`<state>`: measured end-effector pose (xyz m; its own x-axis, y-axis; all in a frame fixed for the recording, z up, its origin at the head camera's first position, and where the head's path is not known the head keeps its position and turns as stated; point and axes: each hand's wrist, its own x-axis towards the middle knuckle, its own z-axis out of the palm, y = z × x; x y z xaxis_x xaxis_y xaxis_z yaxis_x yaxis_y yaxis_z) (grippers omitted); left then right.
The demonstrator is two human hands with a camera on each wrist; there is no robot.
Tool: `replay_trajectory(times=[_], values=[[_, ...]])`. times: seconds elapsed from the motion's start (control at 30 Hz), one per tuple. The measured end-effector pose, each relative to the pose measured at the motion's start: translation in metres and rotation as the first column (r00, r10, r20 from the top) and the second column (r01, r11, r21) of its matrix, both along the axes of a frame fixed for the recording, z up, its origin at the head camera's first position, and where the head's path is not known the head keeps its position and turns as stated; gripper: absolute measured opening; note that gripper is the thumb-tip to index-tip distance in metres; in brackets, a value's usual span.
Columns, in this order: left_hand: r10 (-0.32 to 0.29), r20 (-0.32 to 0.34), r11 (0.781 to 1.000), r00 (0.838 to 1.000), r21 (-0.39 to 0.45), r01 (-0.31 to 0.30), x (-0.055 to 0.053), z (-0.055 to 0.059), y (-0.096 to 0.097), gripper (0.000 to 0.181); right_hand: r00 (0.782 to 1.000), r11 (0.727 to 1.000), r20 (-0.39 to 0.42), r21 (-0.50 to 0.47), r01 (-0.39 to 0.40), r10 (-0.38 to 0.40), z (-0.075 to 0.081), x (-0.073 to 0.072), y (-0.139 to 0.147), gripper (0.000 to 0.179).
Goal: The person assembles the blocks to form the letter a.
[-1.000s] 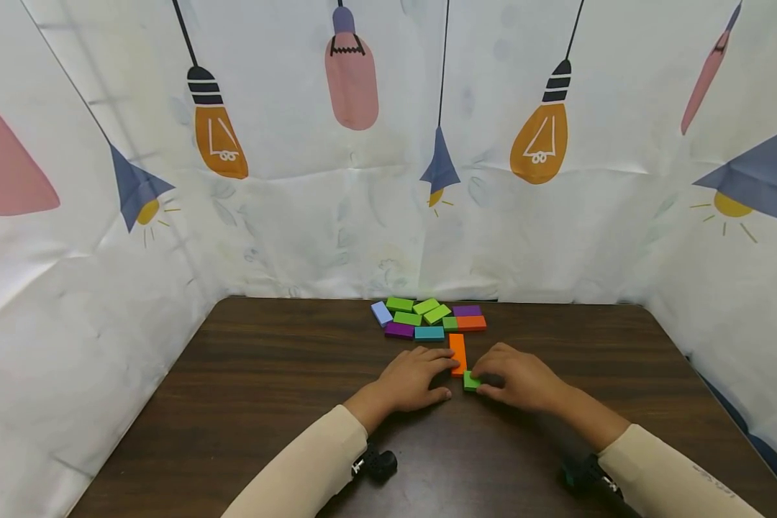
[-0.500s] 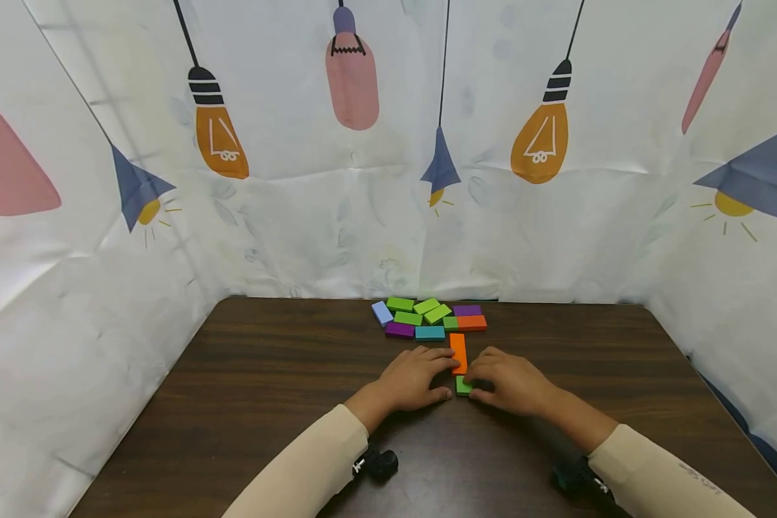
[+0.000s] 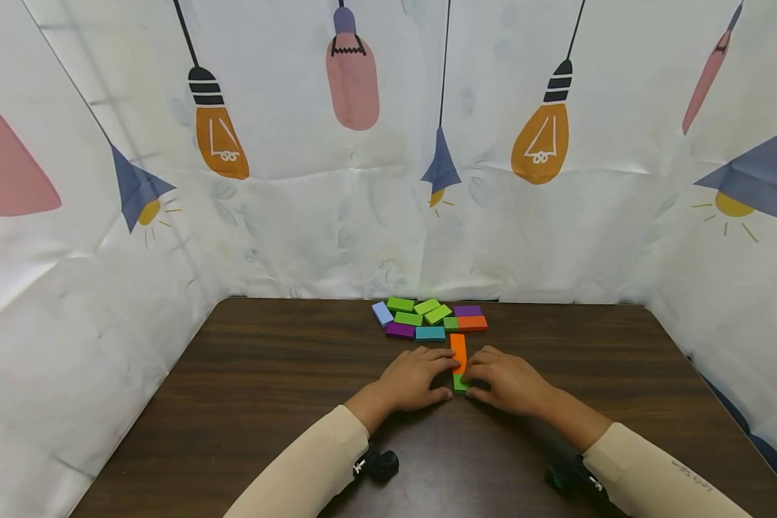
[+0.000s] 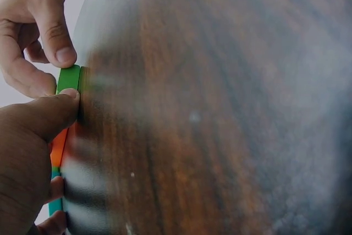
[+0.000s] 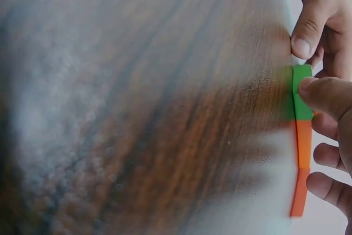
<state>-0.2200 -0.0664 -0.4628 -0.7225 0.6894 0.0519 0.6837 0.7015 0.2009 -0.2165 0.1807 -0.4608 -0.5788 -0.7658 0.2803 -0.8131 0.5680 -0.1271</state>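
A bright orange block [image 3: 457,349] lies lengthwise on the dark table, its near end meeting a small green block [image 3: 459,385]. My left hand [image 3: 409,379] rests to their left, fingers loosely extended with the fingertips at the orange block's side. Thumb and index finger of my right hand [image 3: 508,381] pinch the green block from the right. In the right wrist view the green block [image 5: 302,105] lines up end to end with the orange block [image 5: 304,142]. Part of the green block [image 4: 69,75] is behind my left thumb in the left wrist view.
Just beyond, a flat cluster holds several green blocks [image 3: 401,304], a light blue block [image 3: 382,314], purple blocks [image 3: 399,330], a teal block [image 3: 430,334] and a red-orange block [image 3: 472,324]. A printed white curtain [image 3: 362,237] hangs behind the table [image 3: 265,388].
My right hand has slid the green block left and slightly toward the orange block's near end, so the two now line up. My left hand has stayed in place.
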Motion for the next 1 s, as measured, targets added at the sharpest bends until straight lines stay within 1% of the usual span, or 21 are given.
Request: replay_trajectory(times=[0.13, 0.23, 0.3, 0.37, 0.47, 0.53, 0.67, 0.77, 0.9, 1.0], values=[[0.006, 0.009, 1.0, 1.0, -0.005, -0.006, 0.0, 0.001, 0.0, 0.056, 1.0, 1.0, 0.016, 0.004, 0.011, -0.011, 0.0, 0.0, 0.0, 0.018], [0.011, 0.01, 1.0, 1.0, -0.008, -0.011, 0.0, 0.001, 0.001, 0.056, 0.997, 0.998, 0.053, -0.003, 0.059, -0.058, 0.001, 0.002, 0.0, 0.025], [0.013, 0.012, 1.0, 1.0, -0.011, -0.013, 0.0, 0.002, 0.001, 0.056, 0.99, 0.994, 0.084, -0.007, 0.114, -0.113, 0.003, 0.001, 0.0, 0.037], [0.015, 0.008, 1.0, 1.0, -0.015, -0.015, 0.0, 0.001, 0.001, 0.057, 0.978, 0.985, 0.121, -0.004, 0.174, -0.172, 0.004, -0.001, 0.0, 0.05], [0.016, 0.004, 1.0, 1.0, -0.021, -0.016, -0.001, 0.001, 0.001, 0.057, 0.957, 0.974, 0.183, 0.019, 0.228, -0.227, 0.005, -0.007, 0.001, 0.068], [0.014, 0.001, 1.0, 1.0, -0.02, -0.014, -0.001, 0.001, 0.002, 0.057, 0.946, 0.972, 0.227, 0.038, 0.23, -0.233, 0.004, -0.011, 0.002, 0.074], [0.009, 0.001, 1.0, 1.0, -0.013, -0.009, -0.002, 0.001, 0.002, 0.057, 0.936, 0.978, 0.283, 0.065, 0.2, -0.21, 0.004, -0.015, 0.002, 0.081], [0.01, 0.006, 1.0, 1.0, -0.012, -0.01, -0.001, 0.001, 0.002, 0.057, 0.934, 0.979, 0.294, 0.078, 0.188, -0.202, 0.003, -0.017, 0.001, 0.082], [0.015, 0.014, 1.0, 1.0, -0.016, -0.015, 0.0, 0.001, 0.002, 0.058, 0.931, 0.977, 0.299, 0.095, 0.192, -0.212, 0.001, -0.017, 0.0, 0.082], [0.015, 0.008, 1.0, 1.0, -0.019, -0.015, 0.001, 0.002, 0.002, 0.058, 0.928, 0.975, 0.3, 0.102, 0.2, -0.222, 0.0, -0.017, 0.0, 0.082]])
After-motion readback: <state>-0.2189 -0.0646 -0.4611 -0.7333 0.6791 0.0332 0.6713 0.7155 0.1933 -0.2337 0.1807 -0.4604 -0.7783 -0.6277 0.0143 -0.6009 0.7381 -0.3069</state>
